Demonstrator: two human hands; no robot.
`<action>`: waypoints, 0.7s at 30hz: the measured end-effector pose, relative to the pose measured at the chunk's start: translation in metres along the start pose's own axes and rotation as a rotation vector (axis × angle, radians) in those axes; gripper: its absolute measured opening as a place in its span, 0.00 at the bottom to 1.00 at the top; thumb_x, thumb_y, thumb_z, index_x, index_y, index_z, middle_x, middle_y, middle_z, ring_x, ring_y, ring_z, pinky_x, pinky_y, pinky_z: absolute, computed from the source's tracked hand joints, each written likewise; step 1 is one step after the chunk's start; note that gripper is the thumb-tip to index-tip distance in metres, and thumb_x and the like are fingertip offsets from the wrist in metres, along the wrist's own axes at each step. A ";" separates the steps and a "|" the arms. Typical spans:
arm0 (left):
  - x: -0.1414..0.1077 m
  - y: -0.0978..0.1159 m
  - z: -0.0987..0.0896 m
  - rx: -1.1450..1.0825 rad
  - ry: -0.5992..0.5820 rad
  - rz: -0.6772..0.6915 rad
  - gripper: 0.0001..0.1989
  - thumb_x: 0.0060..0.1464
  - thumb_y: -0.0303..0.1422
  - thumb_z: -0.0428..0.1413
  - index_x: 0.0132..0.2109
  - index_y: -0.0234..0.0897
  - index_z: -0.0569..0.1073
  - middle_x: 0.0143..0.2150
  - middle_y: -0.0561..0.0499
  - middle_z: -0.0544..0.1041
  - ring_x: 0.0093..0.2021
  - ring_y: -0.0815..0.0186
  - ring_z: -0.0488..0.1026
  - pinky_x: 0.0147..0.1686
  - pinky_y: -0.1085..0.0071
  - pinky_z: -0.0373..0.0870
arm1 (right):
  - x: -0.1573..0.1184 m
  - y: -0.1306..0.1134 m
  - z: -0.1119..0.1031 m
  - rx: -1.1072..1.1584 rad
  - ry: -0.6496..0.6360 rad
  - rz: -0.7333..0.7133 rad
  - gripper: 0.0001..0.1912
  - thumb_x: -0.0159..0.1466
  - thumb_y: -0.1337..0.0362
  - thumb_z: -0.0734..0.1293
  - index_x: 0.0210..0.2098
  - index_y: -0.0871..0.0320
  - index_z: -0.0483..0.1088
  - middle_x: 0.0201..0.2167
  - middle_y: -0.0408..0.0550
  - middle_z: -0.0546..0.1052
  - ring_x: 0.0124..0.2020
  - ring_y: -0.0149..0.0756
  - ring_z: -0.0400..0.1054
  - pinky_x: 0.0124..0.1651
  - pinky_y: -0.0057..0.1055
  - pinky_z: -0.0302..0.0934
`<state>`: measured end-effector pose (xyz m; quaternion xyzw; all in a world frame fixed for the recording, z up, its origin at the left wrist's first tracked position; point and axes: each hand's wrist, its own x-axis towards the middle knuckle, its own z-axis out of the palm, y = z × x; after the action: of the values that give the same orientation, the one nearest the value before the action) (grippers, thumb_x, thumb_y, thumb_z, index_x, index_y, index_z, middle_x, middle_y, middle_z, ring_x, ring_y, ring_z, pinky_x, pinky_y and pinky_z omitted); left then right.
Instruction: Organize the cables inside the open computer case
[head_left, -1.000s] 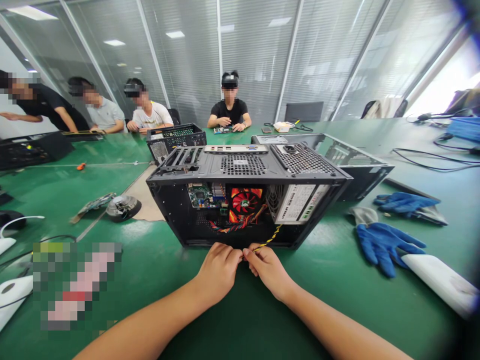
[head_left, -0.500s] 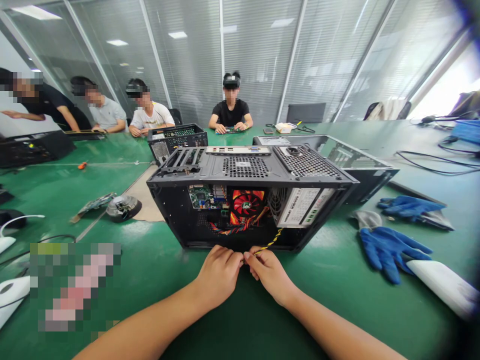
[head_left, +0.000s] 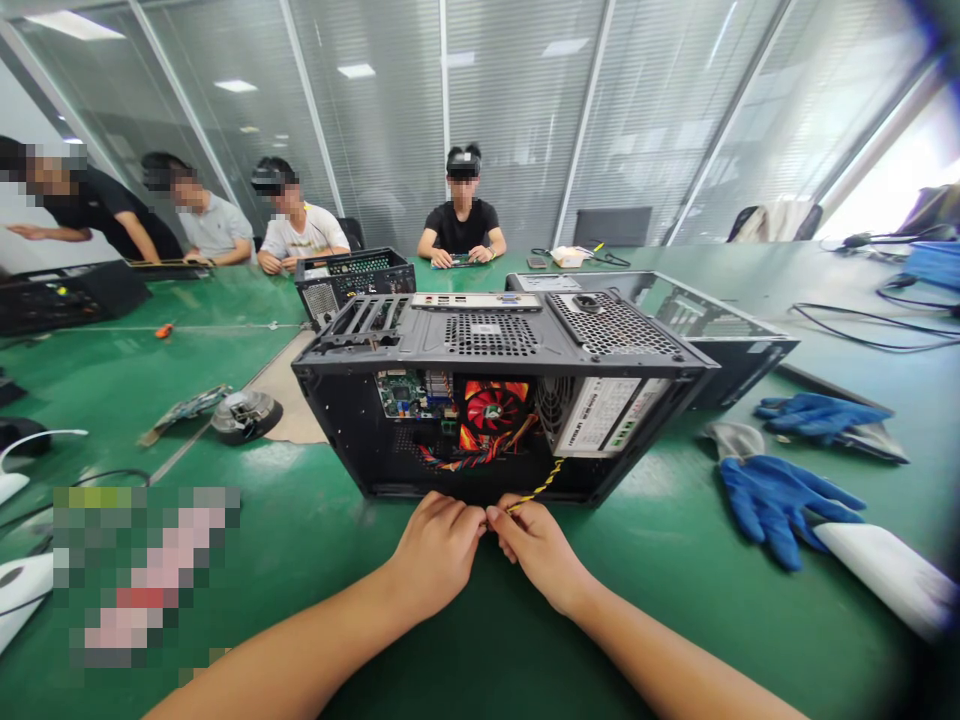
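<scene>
Yellow-and-black twisted cable (head_left: 549, 480), one, pinched between left hand (head_left: 439, 545) and right hand (head_left: 544, 550) before an open-sided computer case (head_left: 450, 364) on the bench (head_left: 300, 500); power supply (head_left: 606, 418), cooling fan (head_left: 493, 408) mounted; cable unstowed, end hidden.

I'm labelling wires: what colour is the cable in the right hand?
The cable is striped yellow and black, best seen in the head view.

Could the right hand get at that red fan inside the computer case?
Probably yes: the near side of the computer case is open, and the red fan shows through it. The right hand is pinching a yellow-and-black wire, though, so it may need to let go first.
</scene>
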<state>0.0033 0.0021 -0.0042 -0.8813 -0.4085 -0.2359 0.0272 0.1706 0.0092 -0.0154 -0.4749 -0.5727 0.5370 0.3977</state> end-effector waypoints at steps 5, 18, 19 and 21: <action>0.001 0.000 0.001 0.006 -0.010 0.001 0.11 0.64 0.25 0.46 0.36 0.35 0.71 0.30 0.48 0.75 0.31 0.60 0.72 0.36 0.62 0.67 | 0.000 0.001 0.000 0.009 0.002 -0.005 0.22 0.63 0.46 0.65 0.21 0.56 0.61 0.15 0.37 0.62 0.17 0.28 0.57 0.21 0.26 0.52; 0.004 -0.004 0.001 0.033 0.029 0.028 0.10 0.64 0.26 0.46 0.35 0.36 0.70 0.28 0.50 0.73 0.30 0.62 0.69 0.35 0.64 0.64 | -0.001 -0.001 0.000 0.044 0.029 -0.013 0.23 0.61 0.45 0.66 0.21 0.56 0.63 0.15 0.37 0.61 0.17 0.28 0.56 0.20 0.26 0.52; 0.004 -0.004 0.001 0.035 0.034 0.028 0.10 0.64 0.26 0.47 0.35 0.36 0.70 0.28 0.50 0.73 0.30 0.62 0.69 0.35 0.64 0.64 | -0.001 -0.001 -0.001 0.041 0.029 -0.013 0.23 0.62 0.46 0.66 0.21 0.56 0.63 0.15 0.37 0.61 0.17 0.28 0.56 0.20 0.26 0.51; 0.004 -0.004 0.002 0.036 0.037 0.031 0.10 0.63 0.26 0.47 0.35 0.36 0.70 0.28 0.50 0.72 0.30 0.62 0.69 0.35 0.64 0.64 | -0.001 0.000 0.000 0.029 0.026 -0.011 0.23 0.62 0.46 0.66 0.21 0.56 0.63 0.15 0.38 0.61 0.17 0.28 0.57 0.20 0.26 0.51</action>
<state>0.0029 0.0077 -0.0046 -0.8825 -0.3981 -0.2444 0.0541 0.1713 0.0081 -0.0148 -0.4728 -0.5622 0.5370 0.4148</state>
